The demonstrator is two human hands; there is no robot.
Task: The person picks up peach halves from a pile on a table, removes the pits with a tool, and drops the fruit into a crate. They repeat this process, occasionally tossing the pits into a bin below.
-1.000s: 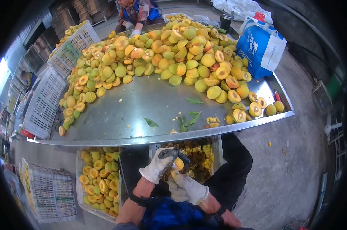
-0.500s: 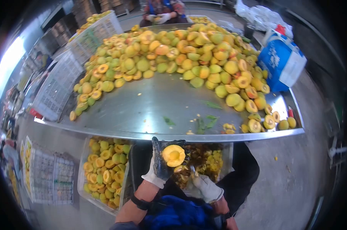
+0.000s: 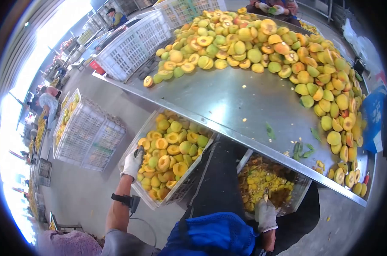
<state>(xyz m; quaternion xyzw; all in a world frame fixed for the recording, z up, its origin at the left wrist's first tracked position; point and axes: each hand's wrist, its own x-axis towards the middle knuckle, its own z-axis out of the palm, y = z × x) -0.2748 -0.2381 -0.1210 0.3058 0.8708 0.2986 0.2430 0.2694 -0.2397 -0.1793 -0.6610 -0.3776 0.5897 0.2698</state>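
Observation:
My left hand [image 3: 133,163], in a white glove with dark fingertips, is at the left side of a white crate [image 3: 189,181] of halved yellow-green fruit [image 3: 164,162]. Its fingers point toward the fruit, but their grip and anything under them are hard to make out. My right hand [image 3: 266,214], also gloved, is closed around a small tool [image 3: 266,196] whose tip points up. That hand is over a second crate [image 3: 302,194], which holds yellow fruit scraps [image 3: 264,181] and brownish bits.
A metal table [image 3: 193,96] carries a large heap of fruit [image 3: 253,47], with leaves near its front edge. White crates [image 3: 136,45] stand at its left end and on the floor [image 3: 91,132]. A blue bag [image 3: 374,115] is at right. A person's gloved hands [image 3: 272,8] are across the table.
My left hand has moved left and down from the table's front edge to the fruit crate, and the fruit half it held is no longer visible there. The view has turned left.

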